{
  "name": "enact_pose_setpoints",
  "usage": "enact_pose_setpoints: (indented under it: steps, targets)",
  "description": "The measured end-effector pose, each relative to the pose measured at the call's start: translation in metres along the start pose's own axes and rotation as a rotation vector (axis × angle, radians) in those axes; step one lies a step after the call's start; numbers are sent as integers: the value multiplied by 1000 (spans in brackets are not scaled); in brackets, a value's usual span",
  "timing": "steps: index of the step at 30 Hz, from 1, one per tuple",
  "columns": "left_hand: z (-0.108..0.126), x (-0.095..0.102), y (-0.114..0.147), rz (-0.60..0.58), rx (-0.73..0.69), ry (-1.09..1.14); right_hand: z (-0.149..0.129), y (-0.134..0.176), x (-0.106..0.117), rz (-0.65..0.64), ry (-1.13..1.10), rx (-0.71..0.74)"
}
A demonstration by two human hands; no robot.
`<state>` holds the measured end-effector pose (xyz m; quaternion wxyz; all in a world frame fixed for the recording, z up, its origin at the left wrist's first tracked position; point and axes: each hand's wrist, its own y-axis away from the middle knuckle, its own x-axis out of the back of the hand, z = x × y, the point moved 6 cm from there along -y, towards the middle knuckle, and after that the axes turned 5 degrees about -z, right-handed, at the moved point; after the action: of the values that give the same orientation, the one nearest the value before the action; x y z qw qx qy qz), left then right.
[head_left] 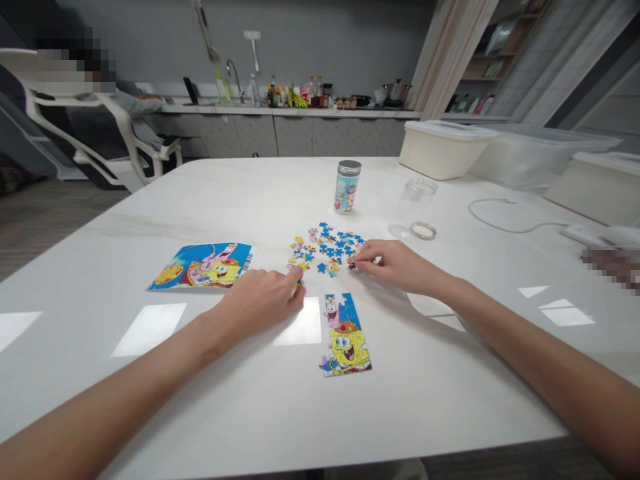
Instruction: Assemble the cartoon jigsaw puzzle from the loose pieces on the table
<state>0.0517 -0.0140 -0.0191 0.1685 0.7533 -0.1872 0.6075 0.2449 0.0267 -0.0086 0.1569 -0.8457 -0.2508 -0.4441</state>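
Loose jigsaw puzzle pieces (336,251), mostly blue and yellow, lie in a loose heap on the white table. My right hand (395,263) is at the heap's right edge, thumb and forefinger pinched on a small dark puzzle piece (352,264). On the left edge, my left hand (265,297) has its fingers closed around a puzzle piece (299,283), mostly hidden by them. Nearer to me lies a joined puzzle section (349,340) with a yellow cartoon face and a pink figure. A printed picture sheet (203,265) rests beyond my left hand.
Behind the heap stands a printed can (347,187) with a metal lid. A clear jar (419,197) and a ring-shaped lid (423,231) are to its right. Storage boxes (445,150) and a white cable (500,223) occupy the right side. A person sits in a chair (123,137) far left.
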Motion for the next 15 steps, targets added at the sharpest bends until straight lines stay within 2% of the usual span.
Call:
enact_pose_setpoints:
  steps: [5,15]
  targets:
    - [0,0,0,-12,0,-29,4,1,1,27,-51,-21]
    - [0,-1,0,-29,5,-1,5,1,-2,-30,-64,-66]
